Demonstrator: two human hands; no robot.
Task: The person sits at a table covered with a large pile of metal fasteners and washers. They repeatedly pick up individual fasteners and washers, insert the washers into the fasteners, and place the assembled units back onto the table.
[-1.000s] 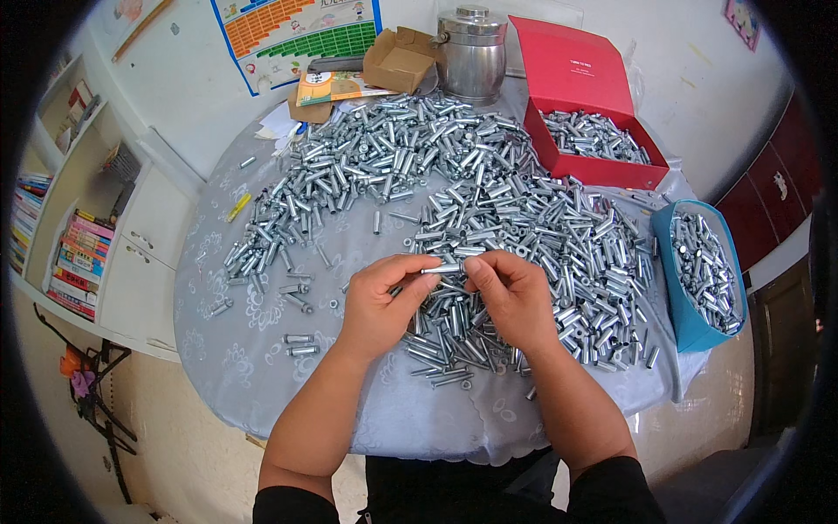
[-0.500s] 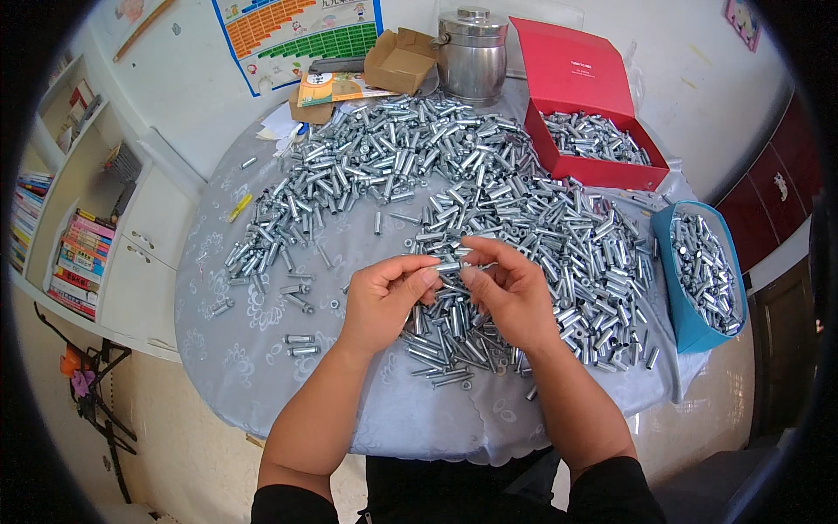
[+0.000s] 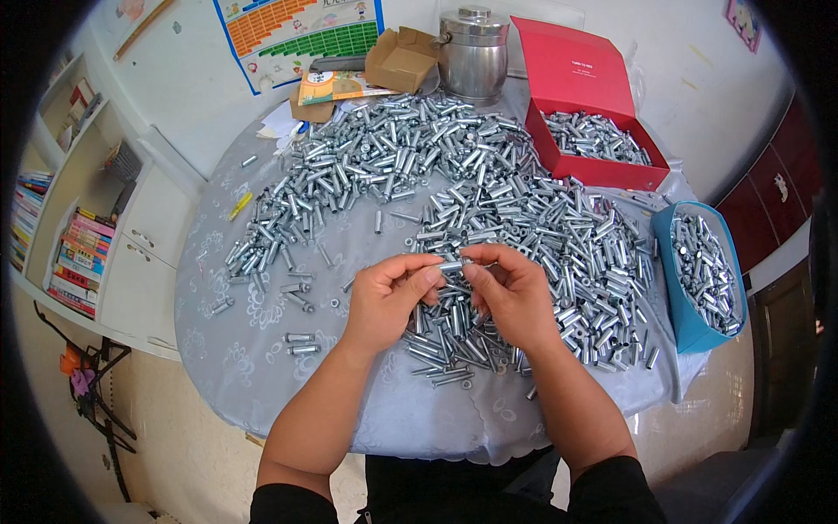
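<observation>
From the head view, the left hand (image 3: 388, 297) and right hand (image 3: 511, 293) both pinch one short silver metal sleeve (image 3: 452, 265) between fingertips, held just above the heap of silver metal sleeves (image 3: 524, 227) on the round grey-clothed table (image 3: 262, 349)

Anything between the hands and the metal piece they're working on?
Nothing visible. The left hand and right hand both pinch the small metal sleeve at its ends, above the pile of metal sleeves.
</observation>
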